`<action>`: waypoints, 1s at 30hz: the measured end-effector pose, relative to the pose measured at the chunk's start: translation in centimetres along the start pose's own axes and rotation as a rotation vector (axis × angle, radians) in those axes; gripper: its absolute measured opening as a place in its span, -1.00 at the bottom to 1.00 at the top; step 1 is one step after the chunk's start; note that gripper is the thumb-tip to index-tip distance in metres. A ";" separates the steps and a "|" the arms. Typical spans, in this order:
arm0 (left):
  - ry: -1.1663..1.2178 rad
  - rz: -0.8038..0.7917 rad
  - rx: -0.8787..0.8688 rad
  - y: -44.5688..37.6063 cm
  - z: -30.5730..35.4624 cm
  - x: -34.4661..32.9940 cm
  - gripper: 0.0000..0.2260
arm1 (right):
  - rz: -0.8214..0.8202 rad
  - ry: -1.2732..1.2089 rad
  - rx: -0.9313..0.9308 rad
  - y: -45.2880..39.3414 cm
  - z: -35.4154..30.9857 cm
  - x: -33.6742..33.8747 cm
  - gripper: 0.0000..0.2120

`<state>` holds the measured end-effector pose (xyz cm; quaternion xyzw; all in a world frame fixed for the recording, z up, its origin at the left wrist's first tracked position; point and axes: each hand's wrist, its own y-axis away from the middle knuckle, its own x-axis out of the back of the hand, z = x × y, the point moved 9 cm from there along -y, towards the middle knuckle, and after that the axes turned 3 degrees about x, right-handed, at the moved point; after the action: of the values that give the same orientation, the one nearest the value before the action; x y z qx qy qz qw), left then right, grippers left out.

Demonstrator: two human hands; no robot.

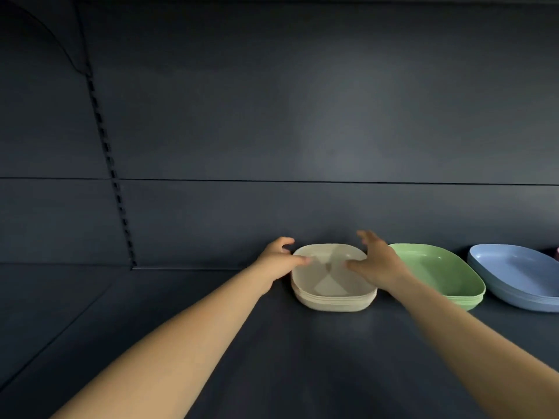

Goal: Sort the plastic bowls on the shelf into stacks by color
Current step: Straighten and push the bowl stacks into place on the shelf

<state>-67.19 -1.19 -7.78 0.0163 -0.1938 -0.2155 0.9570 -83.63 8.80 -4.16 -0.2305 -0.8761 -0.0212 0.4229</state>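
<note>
On the dark shelf (211,328) sit three sorted stacks: blue (520,279), green (444,276), cream (332,285). Sorting looks nearly finished. Left hand (278,261) and right hand (378,261) rest loose-fingered on the cream rims, each grip unclosed.

A dark back panel (302,116) carries a slotted upright strip (112,173) at left and one horizontal seam.

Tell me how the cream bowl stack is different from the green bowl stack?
The cream stack has both hands at its sides, the left hand and the right hand; the green stack is not held. The cream stack sits left of the green stack. Both are rounded-square bowls nested upright on the dark shelf.
</note>
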 end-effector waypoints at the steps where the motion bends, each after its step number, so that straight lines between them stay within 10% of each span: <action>1: -0.076 -0.016 -0.018 0.5 0.5 1.1 -0.40 | -0.003 0.075 0.043 0.3 -1.2 0.5 -0.31; 13: -1.145 0.108 -0.233 13.8 -0.3 22.9 -0.47 | -0.025 0.670 0.454 9.0 -23.4 -8.5 -0.35; 30: -1.165 0.397 0.035 32.0 -17.6 61.4 -0.50 | -0.096 0.545 0.749 23.3 -56.0 -32.7 -0.38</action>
<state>3.53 1.14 1.98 -0.1248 -0.6878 -0.0034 0.7151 -15.31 4.02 3.52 -0.0074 -0.6902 0.2172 0.6903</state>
